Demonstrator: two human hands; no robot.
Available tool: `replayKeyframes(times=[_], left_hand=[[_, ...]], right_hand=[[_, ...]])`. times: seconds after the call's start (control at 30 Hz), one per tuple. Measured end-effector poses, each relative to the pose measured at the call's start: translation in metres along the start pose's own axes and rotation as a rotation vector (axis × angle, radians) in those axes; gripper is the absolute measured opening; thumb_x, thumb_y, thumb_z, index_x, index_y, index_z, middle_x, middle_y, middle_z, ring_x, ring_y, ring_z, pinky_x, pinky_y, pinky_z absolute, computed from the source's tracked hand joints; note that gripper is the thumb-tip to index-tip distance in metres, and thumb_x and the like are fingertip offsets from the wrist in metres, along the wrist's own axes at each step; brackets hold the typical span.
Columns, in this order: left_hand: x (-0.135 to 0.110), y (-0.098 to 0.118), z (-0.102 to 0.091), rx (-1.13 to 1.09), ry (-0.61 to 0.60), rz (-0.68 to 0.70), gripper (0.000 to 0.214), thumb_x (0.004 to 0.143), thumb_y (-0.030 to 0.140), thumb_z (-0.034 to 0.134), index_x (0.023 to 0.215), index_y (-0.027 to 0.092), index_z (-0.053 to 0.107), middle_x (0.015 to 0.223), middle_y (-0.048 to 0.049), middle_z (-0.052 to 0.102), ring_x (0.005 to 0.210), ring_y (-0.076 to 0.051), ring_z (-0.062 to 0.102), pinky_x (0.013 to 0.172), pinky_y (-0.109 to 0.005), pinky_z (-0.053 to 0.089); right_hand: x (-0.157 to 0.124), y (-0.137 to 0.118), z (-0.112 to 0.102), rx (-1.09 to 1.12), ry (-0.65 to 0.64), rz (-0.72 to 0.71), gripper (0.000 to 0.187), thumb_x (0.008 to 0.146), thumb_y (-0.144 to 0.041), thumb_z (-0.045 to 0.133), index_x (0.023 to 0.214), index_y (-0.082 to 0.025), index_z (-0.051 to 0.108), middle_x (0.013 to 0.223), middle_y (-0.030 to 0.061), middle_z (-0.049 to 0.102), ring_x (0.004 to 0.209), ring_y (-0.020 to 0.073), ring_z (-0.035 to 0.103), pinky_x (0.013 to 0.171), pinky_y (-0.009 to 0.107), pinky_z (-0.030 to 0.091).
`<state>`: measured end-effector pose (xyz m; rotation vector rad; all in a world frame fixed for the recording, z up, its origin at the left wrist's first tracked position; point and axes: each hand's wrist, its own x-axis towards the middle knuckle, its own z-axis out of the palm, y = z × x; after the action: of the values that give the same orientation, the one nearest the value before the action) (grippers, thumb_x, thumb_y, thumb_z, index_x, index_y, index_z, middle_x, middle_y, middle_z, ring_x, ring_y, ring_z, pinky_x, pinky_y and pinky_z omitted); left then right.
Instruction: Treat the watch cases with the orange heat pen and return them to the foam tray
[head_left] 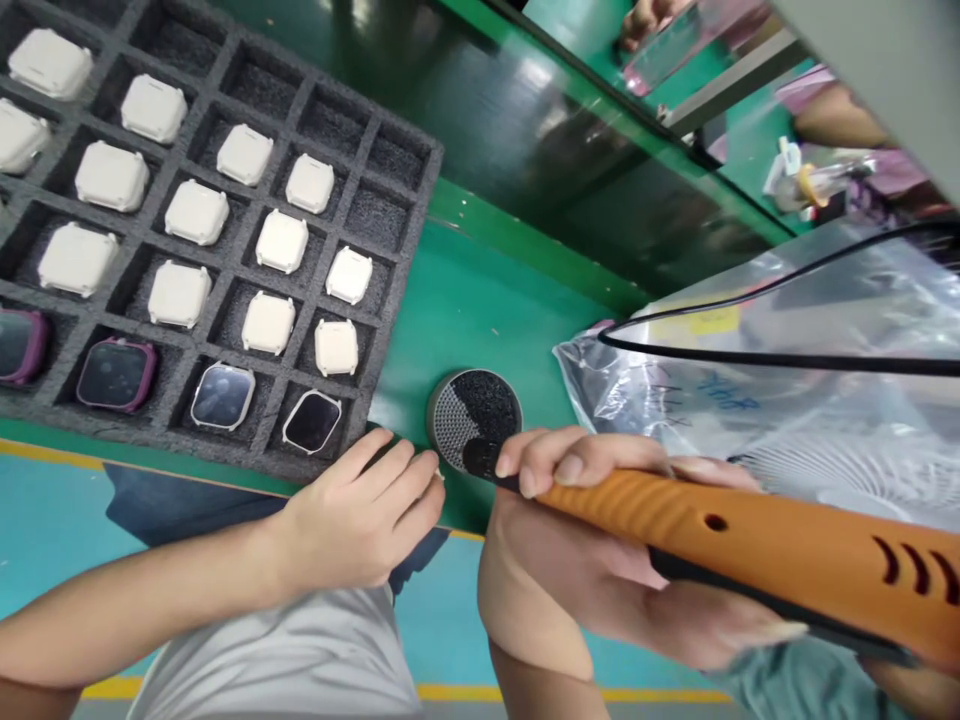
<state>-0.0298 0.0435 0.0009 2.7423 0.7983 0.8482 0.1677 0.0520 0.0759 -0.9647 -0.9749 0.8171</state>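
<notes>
My right hand (592, 540) is wrapped around an orange electric screwdriver (750, 525). Its black nose reaches over a small round dish (440, 425). Black specks, too small to make out singly, cover part of the dish's dotted inside. At the bench edge, between the dish and a grey foam tray (431, 190), rests my left hand (375, 510). Its fingers are curled inward, and what lies under them is hidden. Nearest to it in the tray is a watch with a dark screen and pale frame (313, 420).
Several white watch cases (281, 241) and a purple-framed watch (116, 374) fill tray compartments. A clear plastic bag (720, 390) lies at right, with a black cable (750, 355) crossing it. Another person's hand (649, 20) shows beyond the dark rail. A teal sleeve (810, 685) is at lower right.
</notes>
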Motion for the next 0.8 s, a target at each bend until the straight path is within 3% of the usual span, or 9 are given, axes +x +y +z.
replayKeyframes(times=[0.13,0.23,0.33,0.47,0.6,0.8], left_hand=[[0.001,0.003,0.003,0.043,0.034,-0.047,0.029,0.11,0.024,0.064,0.13,0.01,0.08,0.133,-0.0159,0.08,0.117,-0.031,0.073,0.114,-0.052,0.054],[0.003,0.004,0.004,0.059,0.049,-0.067,0.027,0.111,0.033,0.074,0.125,0.011,0.081,0.128,-0.0142,0.081,0.116,-0.03,0.073,0.115,-0.051,0.055],[0.003,0.003,0.002,0.009,0.022,-0.048,0.032,0.113,0.034,0.067,0.13,0.011,0.08,0.142,-0.0171,0.078,0.129,-0.034,0.072,0.118,-0.053,0.054],[0.0,0.002,0.0,-0.02,0.005,-0.038,0.034,0.108,0.022,0.058,0.133,0.011,0.079,0.145,-0.0174,0.078,0.132,-0.034,0.072,0.12,-0.053,0.053],[0.0,0.003,0.002,0.017,0.06,-0.053,0.024,0.108,0.022,0.071,0.128,0.014,0.081,0.136,-0.0143,0.081,0.12,-0.03,0.075,0.116,-0.05,0.056],[0.001,0.003,0.005,0.01,0.095,-0.065,0.026,0.11,0.031,0.08,0.128,0.012,0.082,0.131,-0.0124,0.082,0.114,-0.029,0.075,0.113,-0.05,0.058]], right_hand=[[-0.002,0.003,-0.002,-0.005,-0.025,0.003,0.043,0.102,-0.068,0.076,0.129,-0.034,0.079,0.095,-0.0017,0.072,0.072,0.0212,0.068,0.064,0.043,0.06],[-0.003,0.002,0.0,-0.009,0.006,0.01,0.042,0.106,-0.067,0.068,0.129,-0.034,0.079,0.094,-0.0022,0.071,0.072,0.0202,0.067,0.065,0.042,0.059],[-0.004,0.0,0.005,-0.015,0.025,0.003,0.044,0.109,-0.068,0.062,0.129,-0.034,0.08,0.094,-0.002,0.071,0.072,0.0195,0.064,0.065,0.041,0.058],[-0.004,0.001,0.006,-0.034,-0.001,-0.002,0.041,0.103,-0.066,0.074,0.127,-0.034,0.08,0.096,-0.0019,0.073,0.072,0.0195,0.065,0.064,0.042,0.059],[-0.004,0.003,0.005,-0.042,0.002,0.009,0.042,0.102,-0.068,0.076,0.129,-0.036,0.081,0.093,-0.0022,0.072,0.071,0.0204,0.065,0.065,0.043,0.058],[-0.011,-0.01,0.004,-0.122,0.04,-0.034,0.048,0.108,-0.071,0.062,0.133,-0.034,0.078,0.092,-0.0026,0.067,0.071,0.0194,0.062,0.062,0.044,0.056]])
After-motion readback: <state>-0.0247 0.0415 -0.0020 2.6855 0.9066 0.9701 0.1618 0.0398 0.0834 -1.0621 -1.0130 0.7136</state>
